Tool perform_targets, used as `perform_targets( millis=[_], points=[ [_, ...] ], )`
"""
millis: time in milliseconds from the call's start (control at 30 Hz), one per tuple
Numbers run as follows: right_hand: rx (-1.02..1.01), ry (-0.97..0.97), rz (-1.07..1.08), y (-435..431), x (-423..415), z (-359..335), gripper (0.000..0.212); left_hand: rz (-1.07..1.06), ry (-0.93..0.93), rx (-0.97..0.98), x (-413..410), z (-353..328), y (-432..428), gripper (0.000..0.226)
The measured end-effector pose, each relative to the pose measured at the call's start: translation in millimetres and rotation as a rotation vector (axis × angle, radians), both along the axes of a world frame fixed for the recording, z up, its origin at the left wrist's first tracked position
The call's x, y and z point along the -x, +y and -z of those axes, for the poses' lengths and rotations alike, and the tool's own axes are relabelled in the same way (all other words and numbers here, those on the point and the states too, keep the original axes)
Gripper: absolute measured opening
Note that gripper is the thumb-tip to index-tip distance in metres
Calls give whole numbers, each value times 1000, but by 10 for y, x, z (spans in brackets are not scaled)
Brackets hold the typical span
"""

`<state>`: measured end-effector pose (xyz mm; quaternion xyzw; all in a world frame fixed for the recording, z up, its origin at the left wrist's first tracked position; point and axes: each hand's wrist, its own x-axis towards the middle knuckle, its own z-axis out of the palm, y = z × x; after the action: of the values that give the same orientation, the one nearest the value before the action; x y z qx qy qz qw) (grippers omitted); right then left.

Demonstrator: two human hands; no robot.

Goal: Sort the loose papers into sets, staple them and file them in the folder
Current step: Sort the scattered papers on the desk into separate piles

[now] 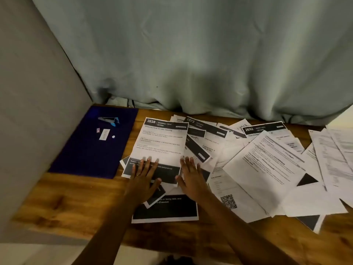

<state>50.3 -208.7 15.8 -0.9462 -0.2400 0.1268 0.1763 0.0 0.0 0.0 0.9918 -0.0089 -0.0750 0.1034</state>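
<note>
Loose printed papers (263, 165) lie scattered over the wooden table (63, 203) from the middle to the right edge. The topmost sheet at the left of the heap is headed 3638 Dressing Table (162, 138). My left hand (145, 176) rests flat on that sheet's lower part, fingers spread. My right hand (191, 176) lies flat beside it on the sheet's lower right corner and the papers under it. A dark blue folder (91, 153) lies closed at the table's back left. A stapler (109, 120) sits on the folder's far end.
A small box of staples (104, 134) and two tiny items lie on the folder near the stapler. A grey wall (28, 111) stands at the left and a pale curtain (191, 64) hangs behind the table. Sheets numbered 1573 (198, 123) and 2692 (256, 129) show in the heap.
</note>
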Motion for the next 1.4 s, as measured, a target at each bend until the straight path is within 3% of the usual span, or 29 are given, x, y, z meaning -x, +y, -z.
perform_targets(
  millis=[133, 267, 400, 700, 933, 1067, 1167, 1400],
  points=[
    [-8, 0, 124, 109, 16, 100, 70, -41, -68, 43, -26, 3, 38, 86],
    [-10, -27, 200, 213, 29, 244, 73, -255, -181, 93, -121, -29, 211, 74],
    [-28, -71, 261, 292, 71, 334, 69, -438, -228, 97, -119, 13, 371, 78],
    [-193, -130, 418, 485, 112, 361, 69, -430, -364, 211, -147, 265, 468, 86],
    [-326, -168, 489, 562, 148, 324, 75, -457, -596, 468, -115, 176, 500, 52],
    [-381, -258, 461, 573, 299, 240, 67, -453, -745, 479, 26, 19, 465, 36],
    [-312, -263, 361, 528, 458, 217, 53, -483, -837, 501, 259, -99, 466, 26],
    [-286, -249, 111, 383, 901, 205, 41, -734, -893, 624, 952, -208, 903, 23]
  ],
)
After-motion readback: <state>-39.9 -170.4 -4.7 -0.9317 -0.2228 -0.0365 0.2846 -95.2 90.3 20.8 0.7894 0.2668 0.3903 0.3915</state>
